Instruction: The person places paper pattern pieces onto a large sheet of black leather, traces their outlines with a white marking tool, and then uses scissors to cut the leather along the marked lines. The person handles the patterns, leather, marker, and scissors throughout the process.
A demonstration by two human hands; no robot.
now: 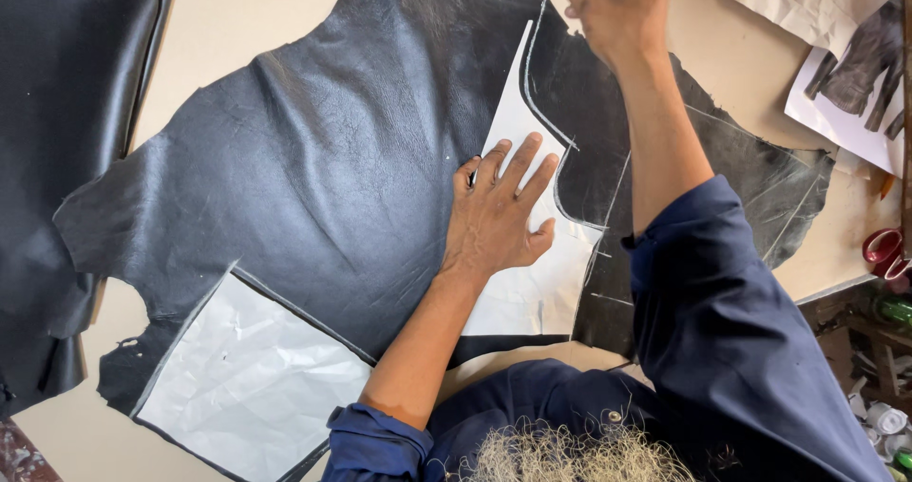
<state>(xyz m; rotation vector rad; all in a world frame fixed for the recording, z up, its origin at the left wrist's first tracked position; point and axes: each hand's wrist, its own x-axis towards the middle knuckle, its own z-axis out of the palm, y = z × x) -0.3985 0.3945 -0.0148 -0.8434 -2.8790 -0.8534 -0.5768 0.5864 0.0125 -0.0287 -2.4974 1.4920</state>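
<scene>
A pale table (228, 17) carries a wrinkled black leather hide (323, 159) with chalk lines. The left hand (499, 211) lies flat, fingers spread, pressing a white paper pattern (527, 292) onto it; the right hand (617, 7) is closed near the hide's far edge, its grip unclear

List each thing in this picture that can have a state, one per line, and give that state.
Left hand: flat, fingers spread, pressing the paper pattern.
Right hand: closed in a fist at the top edge; contents hidden.
Paper pattern: lying flat on the hide.
Black leather hide: spread out, chalk-lined.
Second paper piece: creased, flat.
</scene>
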